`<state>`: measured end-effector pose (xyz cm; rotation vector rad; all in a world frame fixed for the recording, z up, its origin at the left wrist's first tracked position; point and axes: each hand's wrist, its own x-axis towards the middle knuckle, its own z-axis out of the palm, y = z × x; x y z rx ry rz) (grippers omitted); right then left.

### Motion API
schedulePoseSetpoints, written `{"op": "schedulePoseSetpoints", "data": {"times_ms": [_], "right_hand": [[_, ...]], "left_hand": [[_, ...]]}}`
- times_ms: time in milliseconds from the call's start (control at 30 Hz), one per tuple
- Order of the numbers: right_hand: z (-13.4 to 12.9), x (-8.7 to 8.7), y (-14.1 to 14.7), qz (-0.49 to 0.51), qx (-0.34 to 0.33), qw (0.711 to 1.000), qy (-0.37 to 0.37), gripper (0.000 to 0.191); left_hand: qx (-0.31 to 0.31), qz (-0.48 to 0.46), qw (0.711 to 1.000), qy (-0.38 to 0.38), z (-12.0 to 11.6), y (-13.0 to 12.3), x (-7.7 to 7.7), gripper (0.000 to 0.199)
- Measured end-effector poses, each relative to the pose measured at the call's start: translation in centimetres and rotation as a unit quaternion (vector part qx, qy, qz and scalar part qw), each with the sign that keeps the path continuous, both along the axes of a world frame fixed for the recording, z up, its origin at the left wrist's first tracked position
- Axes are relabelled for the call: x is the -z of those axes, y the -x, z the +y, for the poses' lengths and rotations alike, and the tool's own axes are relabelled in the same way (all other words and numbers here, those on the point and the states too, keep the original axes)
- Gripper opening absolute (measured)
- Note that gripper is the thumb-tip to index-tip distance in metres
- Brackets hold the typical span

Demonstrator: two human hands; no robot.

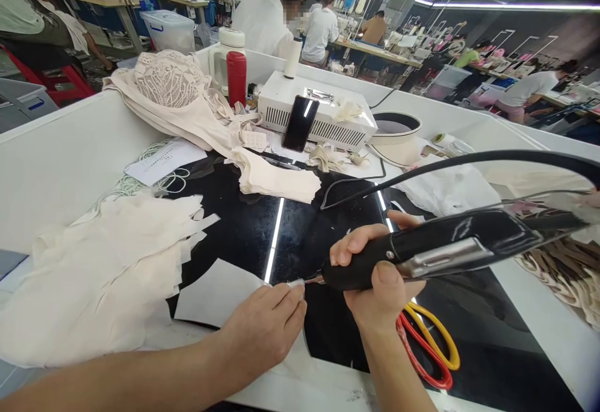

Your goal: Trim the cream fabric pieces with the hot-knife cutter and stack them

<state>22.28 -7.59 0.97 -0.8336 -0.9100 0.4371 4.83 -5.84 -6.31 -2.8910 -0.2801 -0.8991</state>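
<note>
1 black hand tool point(435, 237) is gripped in R hand point(382, 290), long axis slanting up to R, tip point(315, 279) pointed at L hand point(267, 321), where 1 white bit point(296, 283), type unclear, is pinched approx. at tip.

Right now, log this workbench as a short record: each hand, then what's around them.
Left hand: over white sheet, near tool's tip; grip unclear
Right hand: wrapped around black handheld tool
Beside right wrist: red loop, yellow loop
Left side: cream fabric pieces
Back: phone leaning against white box; red bottle
</note>
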Motion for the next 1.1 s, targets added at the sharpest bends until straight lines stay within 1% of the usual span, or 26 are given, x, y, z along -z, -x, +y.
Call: {"op": "schedulePoseSetpoints", "data": {"times_ms": [167,333,467,633,733,833,1100], "right_hand": [[-0.1,0.0,0.0,-0.016,0.002,1.000,0.000,0.037],[0.1,-0.1,0.2,-0.002,0.005,1.000,-0.001,0.040],[0.1,0.0,0.4,-0.011,-0.002,1.000,0.004,0.039],[0.1,0.0,0.5,-0.011,-0.004,1.000,0.005,0.038],[0.1,-0.1,0.7,-0.008,0.004,1.000,0.008,0.040],[0.1,-0.2,1.0,-0.012,-0.003,1.000,0.008,0.042],[0.0,0.2,1.3,-0.024,-0.002,1.000,0.011,0.036]], "left_hand": [[-0.005,0.011,1.000,0.004,0.0,0.1,0.1,0.023],[-0.001,0.025,1.000,-0.001,0.0,0.1,0.1,0.023],[0.000,0.029,1.000,0.001,0.0,0.1,0.2,0.025],[0.010,0.061,0.998,-0.007,0.0,0.2,0.3,0.024],[0.013,0.091,0.996,-0.021,0.0,0.2,0.2,0.024],[0.012,0.110,0.994,-0.022,0.1,0.2,0.1,0.025],[0.008,0.071,0.997,-0.018,0.0,0.1,0.3,0.024]]}}
